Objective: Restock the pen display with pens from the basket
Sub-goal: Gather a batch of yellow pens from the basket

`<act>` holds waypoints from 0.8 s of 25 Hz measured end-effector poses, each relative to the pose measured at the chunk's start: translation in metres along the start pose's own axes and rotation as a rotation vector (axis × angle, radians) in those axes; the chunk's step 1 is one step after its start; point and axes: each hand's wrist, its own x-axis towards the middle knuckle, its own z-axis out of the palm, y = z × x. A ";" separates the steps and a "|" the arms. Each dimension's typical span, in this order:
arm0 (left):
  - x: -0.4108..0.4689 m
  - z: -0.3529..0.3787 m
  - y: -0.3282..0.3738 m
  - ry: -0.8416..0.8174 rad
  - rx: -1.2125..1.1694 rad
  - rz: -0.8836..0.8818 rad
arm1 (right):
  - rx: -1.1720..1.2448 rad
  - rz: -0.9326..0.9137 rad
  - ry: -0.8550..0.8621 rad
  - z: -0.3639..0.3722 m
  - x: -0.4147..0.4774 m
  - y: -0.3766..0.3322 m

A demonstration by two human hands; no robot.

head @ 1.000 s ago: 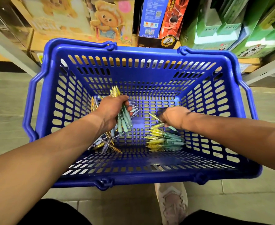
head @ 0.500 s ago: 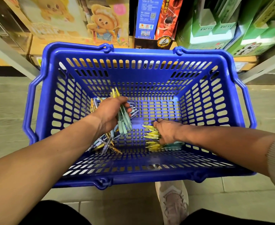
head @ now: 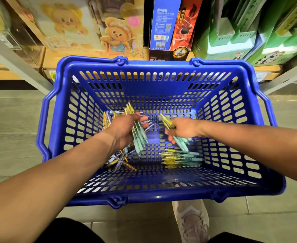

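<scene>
Left hand [head: 124,130] curled round a bundle of pens [head: 139,137], teal grips down, yellow tops poking out above the knuckles; right hand [head: 184,128] closed on a smaller clutch [head: 169,123]; both down inside the basket [head: 154,67]. Just below the right hand: a loose row of yellow-teal pens [head: 181,158] on the basket bottom; under the left wrist: a jumbled pile [head: 120,161], clear and gold, mixed types. My read: gathering stage only; nothing shown as restocked; plenty left in the basket. The pen display is not in view; beyond the hands only boxed goods [head: 168,27] on a shelf, no pen slots visible. Pen count in either hand unreadable; right fingers blurred; left palm hidden.
</scene>
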 end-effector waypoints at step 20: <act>-0.004 0.013 0.004 -0.157 -0.141 0.083 | -0.035 -0.257 0.259 -0.007 -0.040 -0.113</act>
